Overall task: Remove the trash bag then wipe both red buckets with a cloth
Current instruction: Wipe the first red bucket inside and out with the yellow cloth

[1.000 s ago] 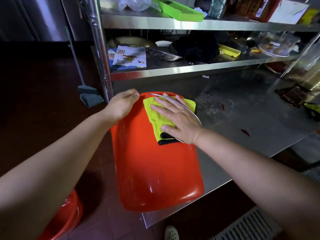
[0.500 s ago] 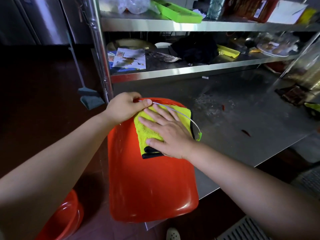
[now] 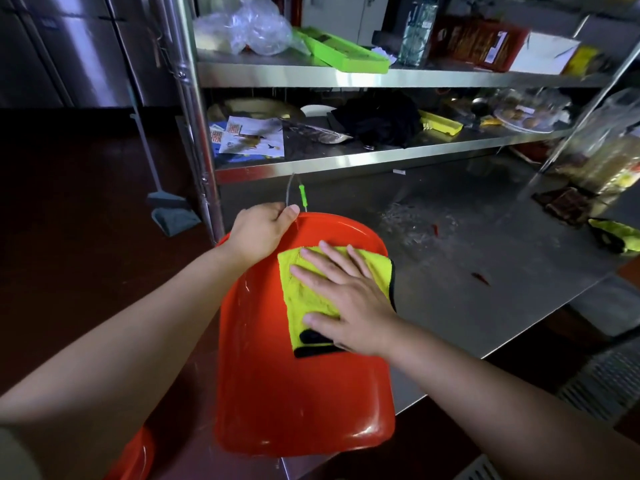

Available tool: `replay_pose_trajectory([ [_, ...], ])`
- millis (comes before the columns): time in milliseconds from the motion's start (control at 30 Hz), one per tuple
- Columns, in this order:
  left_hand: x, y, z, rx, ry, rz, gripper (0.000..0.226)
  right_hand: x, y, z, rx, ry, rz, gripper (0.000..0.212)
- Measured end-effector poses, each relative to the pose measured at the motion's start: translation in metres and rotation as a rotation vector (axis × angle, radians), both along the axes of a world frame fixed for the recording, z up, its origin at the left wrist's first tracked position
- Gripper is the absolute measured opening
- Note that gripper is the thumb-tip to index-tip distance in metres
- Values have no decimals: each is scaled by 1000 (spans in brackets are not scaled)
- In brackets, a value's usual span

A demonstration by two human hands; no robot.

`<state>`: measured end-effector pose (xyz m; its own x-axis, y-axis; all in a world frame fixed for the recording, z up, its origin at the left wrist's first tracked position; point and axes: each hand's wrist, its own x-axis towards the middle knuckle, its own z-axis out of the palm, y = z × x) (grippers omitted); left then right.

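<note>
While my left hand (image 3: 261, 230) is gripping the red bucket's (image 3: 277, 393) slippery rim, my flat right hand (image 3: 349, 299) is pressing the soft yellow cloth (image 3: 304, 292) on it.

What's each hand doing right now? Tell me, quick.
Left hand: grips the red bucket at its rim.
Right hand: open, flat on the yellow cloth, pressing it against the bucket.

Views: one, worn on the head.
Facing: forward and down.
Nearness: close above red bucket (image 3: 298, 375) on steel table (image 3: 485, 271).
Reach: wide, up to the shelves (image 3: 346, 77).
</note>
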<state>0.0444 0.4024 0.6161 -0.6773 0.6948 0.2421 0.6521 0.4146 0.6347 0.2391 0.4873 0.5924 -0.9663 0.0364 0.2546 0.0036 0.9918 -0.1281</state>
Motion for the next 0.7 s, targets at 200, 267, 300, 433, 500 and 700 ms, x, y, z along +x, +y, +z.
replay_pose_trajectory([
  [200, 1, -8, 2, -30, -92, 90, 36, -43, 24, 20, -46, -76, -99, 62],
  [267, 2, -11, 1, 33, -63, 158, 31, -40, 21, 16, -10, -77, -83, 63],
  [300, 5, -12, 1, 57, 5, 197, 41, -36, 18, 14, 8, -76, -80, 64],
  [433, 8, -7, 14, -7, 472, -132, 40, -21, 5, 15, 35, -88, -79, 64],
  [500, 11, 0, 20, -209, 400, -247, 35, -11, -8, 15, 54, -90, -47, 64],
  [700, 1, 1, 15, -363, 321, -177, 46, 47, -47, -7, 128, -97, 60, 72],
])
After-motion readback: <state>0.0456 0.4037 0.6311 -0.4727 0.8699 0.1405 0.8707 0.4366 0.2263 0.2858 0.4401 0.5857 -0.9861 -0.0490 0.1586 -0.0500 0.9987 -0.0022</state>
